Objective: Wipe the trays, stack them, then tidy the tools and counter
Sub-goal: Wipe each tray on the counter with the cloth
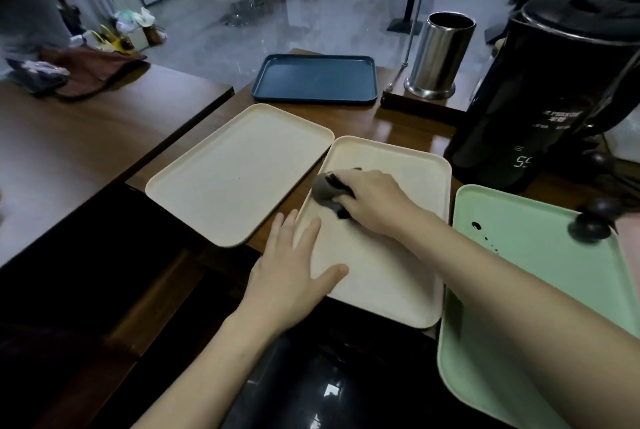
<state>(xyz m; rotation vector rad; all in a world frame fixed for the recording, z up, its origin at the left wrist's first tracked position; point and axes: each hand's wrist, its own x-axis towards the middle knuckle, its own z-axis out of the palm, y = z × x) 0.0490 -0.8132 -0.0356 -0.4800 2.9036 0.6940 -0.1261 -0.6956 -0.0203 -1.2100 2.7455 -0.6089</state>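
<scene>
A cream tray [408,269] lies in front of me on the wooden counter [398,125]. My right hand [372,200] grips a dark grey cloth [325,190] and presses it on the far left part of this tray. My left hand [291,272] lies flat, fingers spread, on the tray's near left edge. A second cream tray [239,175] sits to the left, a dark blue tray [315,80] lies further back, and a pale green tray [540,255] with a few dark specks is on the right.
A black hot-water urn [543,92] stands at the right rear, with a steel cylinder [438,54] behind it to the left. Dark round knobs [592,224] overhang the green tray. A brown cloth [93,70] lies on the left table.
</scene>
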